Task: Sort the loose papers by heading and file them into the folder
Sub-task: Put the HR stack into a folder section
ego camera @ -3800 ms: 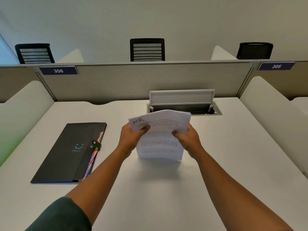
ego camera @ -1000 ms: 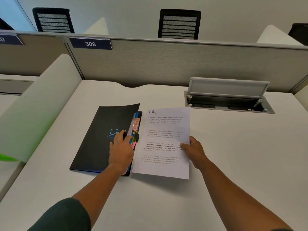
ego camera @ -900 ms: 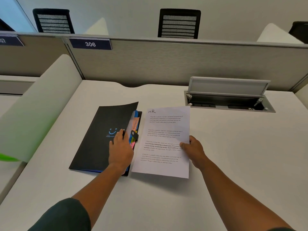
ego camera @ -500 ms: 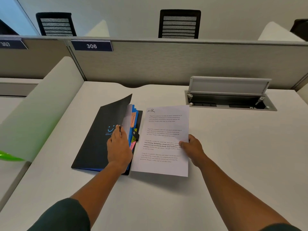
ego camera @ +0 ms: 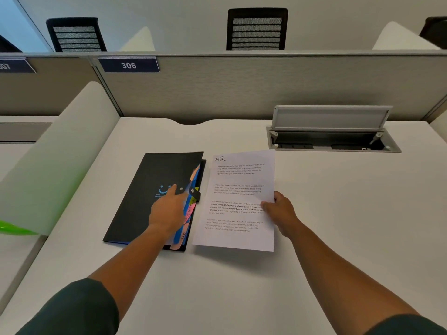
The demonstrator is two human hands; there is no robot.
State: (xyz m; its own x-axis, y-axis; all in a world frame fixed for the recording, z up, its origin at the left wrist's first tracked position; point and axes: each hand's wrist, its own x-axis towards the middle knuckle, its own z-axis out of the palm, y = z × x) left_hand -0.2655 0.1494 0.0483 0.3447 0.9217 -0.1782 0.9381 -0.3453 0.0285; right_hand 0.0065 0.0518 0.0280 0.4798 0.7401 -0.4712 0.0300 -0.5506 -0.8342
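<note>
a white printed paper (ego camera: 239, 201) with "hr" handwritten at its top left corner lies on the white bench (ego camera: 338, 213), just right of a black folder (ego camera: 145, 197). the right hand (ego camera: 280, 211) pinches the paper's right edge, thumb on top, grip clamped on the sheet. the folder bears a blue smile logo with small unreadable text; coloured tabs (ego camera: 189, 213) in orange, blue, yellow and pink stick out along its right edge, one reading "hr". the left hand (ego camera: 169, 209) rests on the folder's cover near the tabs, fingers extended, grip apart, holding nothing. behind, a grey partition (ego camera: 242, 88) carries a dark label (ego camera: 128, 65) reading "306". an open cable tray (ego camera: 331, 139) sits in the bench at the far right.
</note>
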